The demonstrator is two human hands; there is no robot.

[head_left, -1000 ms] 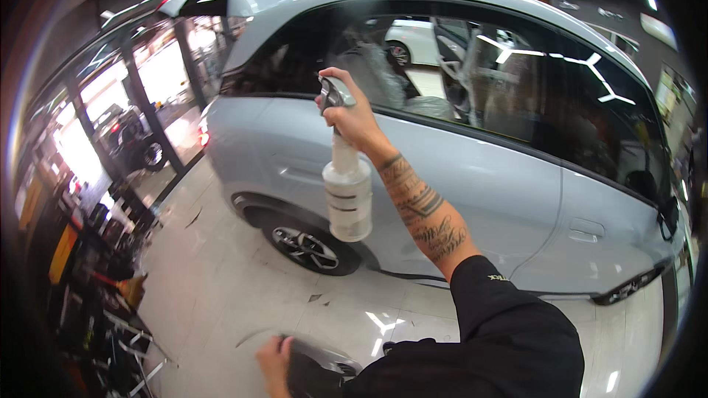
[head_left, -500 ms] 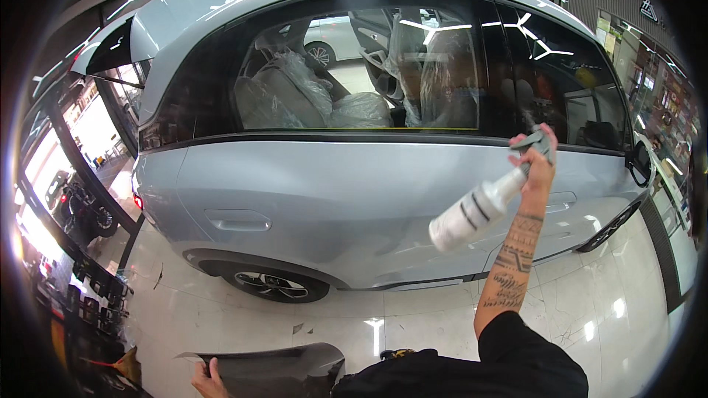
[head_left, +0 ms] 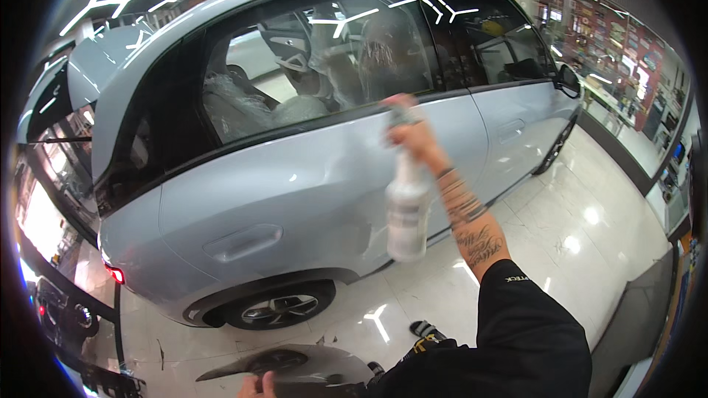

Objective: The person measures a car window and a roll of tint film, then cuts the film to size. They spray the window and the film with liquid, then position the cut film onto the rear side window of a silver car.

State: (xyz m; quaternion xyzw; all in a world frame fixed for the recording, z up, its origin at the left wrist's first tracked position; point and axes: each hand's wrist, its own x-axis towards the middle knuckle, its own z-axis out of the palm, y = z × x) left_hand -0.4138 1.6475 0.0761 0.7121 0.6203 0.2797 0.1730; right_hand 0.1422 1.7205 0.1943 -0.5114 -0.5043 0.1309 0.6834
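My right hand (head_left: 414, 131), blurred by motion, grips a white spray bottle (head_left: 407, 214) by its grey trigger head. The bottle hangs nearly upright in front of the silver car's rear door (head_left: 332, 162). Just beyond the trigger head is the lower edge of the rear side window (head_left: 273, 77), through which plastic-covered seats show. At the bottom edge, my left hand (head_left: 257, 386) holds a dark, glossy, see-through sheet of film (head_left: 324, 361), thumb raised at its edge. The rest of that hand is cut off by the frame.
The rear wheel (head_left: 284, 311) stands just beyond the film. A side mirror (head_left: 567, 81) juts out at the far right of the car, and the tailgate (head_left: 103, 66) is raised at the left. Small dark scraps lie on the shiny tiled floor (head_left: 516, 228).
The view has turned, and the car now sits aslant. My right hand and the bottle have shifted left in the picture; the bottle has swung from tilted to nearly upright. My left hand keeps the film.
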